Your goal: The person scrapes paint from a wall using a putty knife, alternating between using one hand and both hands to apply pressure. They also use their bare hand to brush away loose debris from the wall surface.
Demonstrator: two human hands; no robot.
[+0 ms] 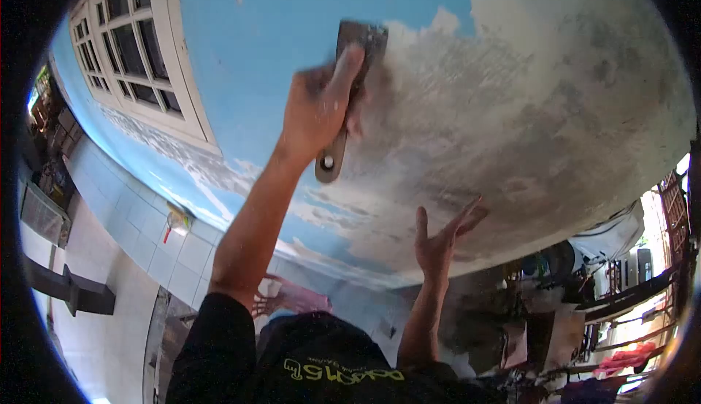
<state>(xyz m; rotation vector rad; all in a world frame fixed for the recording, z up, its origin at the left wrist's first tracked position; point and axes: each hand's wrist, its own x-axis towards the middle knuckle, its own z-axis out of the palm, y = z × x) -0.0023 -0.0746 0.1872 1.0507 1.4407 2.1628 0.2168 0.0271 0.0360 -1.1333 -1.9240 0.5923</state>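
My left hand (pixel 318 112) is raised and grips a putty scraper (pixel 349 75) by its handle, forefinger laid along the blade. The blade lies flat against a blue painted wall (pixel 277 32), at the edge of a large scraped patch of grey-white plaster (pixel 526 112). My right hand (pixel 440 240) is lower, empty, with its fingers spread, resting on or close to the lower edge of the scraped patch. Both bare forearms come up from black sleeves at the bottom of the view.
A white-framed window (pixel 131 46) with several panes sits in the wall at upper left. Pale tiles (pixel 157 221) line the wall's base, above a light floor (pixel 87 331). Cluttered furniture and red cloth (pixel 621 356) stand at lower right.
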